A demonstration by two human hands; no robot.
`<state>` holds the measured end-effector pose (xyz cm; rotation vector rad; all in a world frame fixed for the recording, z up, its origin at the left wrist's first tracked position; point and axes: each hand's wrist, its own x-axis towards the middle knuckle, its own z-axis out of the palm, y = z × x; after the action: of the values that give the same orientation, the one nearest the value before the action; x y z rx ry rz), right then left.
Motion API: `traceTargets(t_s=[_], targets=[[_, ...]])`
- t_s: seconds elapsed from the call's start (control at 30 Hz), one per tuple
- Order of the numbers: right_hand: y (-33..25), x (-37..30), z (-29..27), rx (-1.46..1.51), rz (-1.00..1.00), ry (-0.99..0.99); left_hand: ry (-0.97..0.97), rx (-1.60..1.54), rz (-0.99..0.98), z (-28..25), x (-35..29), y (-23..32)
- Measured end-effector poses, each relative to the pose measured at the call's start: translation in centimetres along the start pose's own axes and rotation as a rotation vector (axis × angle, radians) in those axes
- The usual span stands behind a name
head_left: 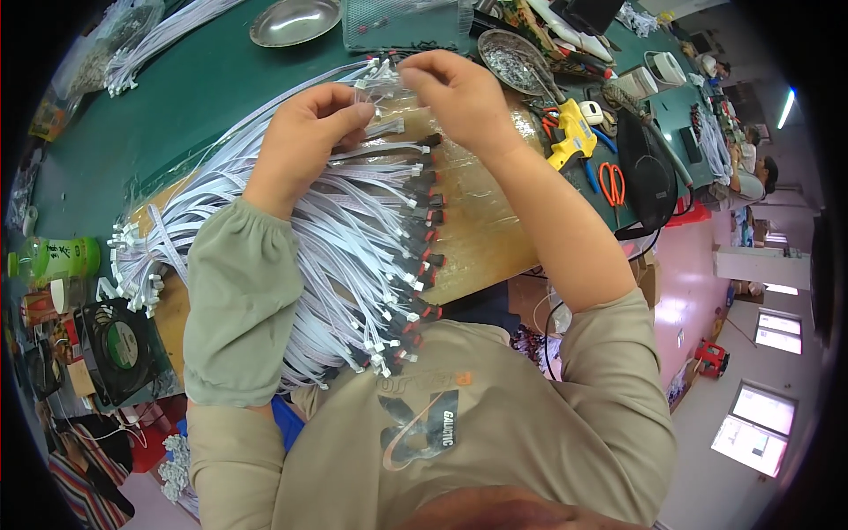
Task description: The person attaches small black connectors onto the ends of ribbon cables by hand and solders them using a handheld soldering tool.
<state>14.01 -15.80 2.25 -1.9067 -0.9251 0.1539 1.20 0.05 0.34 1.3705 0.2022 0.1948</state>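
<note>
My left hand (305, 137) is closed, thumb and forefinger pressed together over the far end of a spread of white ribbon cables (340, 234). My right hand (464, 97) faces it from the right, its thumb and bent forefinger drawn together. Between the two sets of fingertips are small white connectors (382, 72) and something thin and translucent; what either hand pinches is too small to make out. The cables fan out below my left wrist, many ending in white plugs beside black and red pieces along the right side. A grey-green sleeve cover (243, 296) wraps my left forearm.
A brown board (477, 234) lies under the cables on the green table (199, 75). To the right are a yellow glue gun (574, 137), orange-handled scissors (611, 185) and a round metal dish (512, 62). A black fan (119, 349) stands left; a metal bowl (296, 22) sits far back.
</note>
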Motion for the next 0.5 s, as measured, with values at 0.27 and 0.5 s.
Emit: traceTargets(t_s=[0.27,0.5], targets=[[4.2,1.3,-2.1,-1.041,-0.091,-0.055,0.004,0.008,-0.007,0.0,0.1,-0.3],[3.9,2.7,-1.5,-1.252,0.086,-0.23,0.02,0.021,-0.003,0.0,0.1,-0.3]])
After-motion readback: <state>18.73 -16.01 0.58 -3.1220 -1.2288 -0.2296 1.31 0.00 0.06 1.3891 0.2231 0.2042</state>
